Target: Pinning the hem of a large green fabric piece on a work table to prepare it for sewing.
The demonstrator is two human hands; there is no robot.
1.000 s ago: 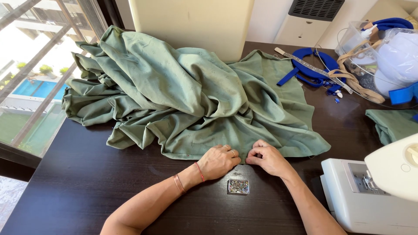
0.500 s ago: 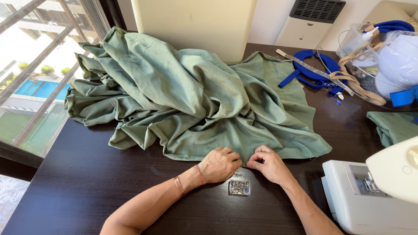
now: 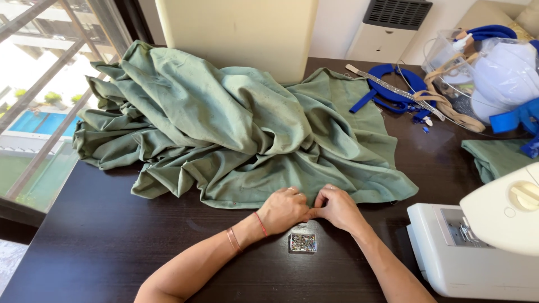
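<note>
Both hands pinching the near hem of the green fabric [image 3: 236, 123]

My left hand [image 3: 285, 209] and right hand [image 3: 336, 206] sit side by side, fingertips touching, closed on the fabric edge at the near side of the dark table [image 3: 84, 241]. Small clear box of pins [image 3: 303, 242] just below my hands. White sewing machine [image 3: 483, 241] to my right, blue straps [image 3: 393, 92] and clear ruler [image 3: 393, 90] at the far right. Rest of the fabric bunched toward the window [image 3: 39, 84]
</note>
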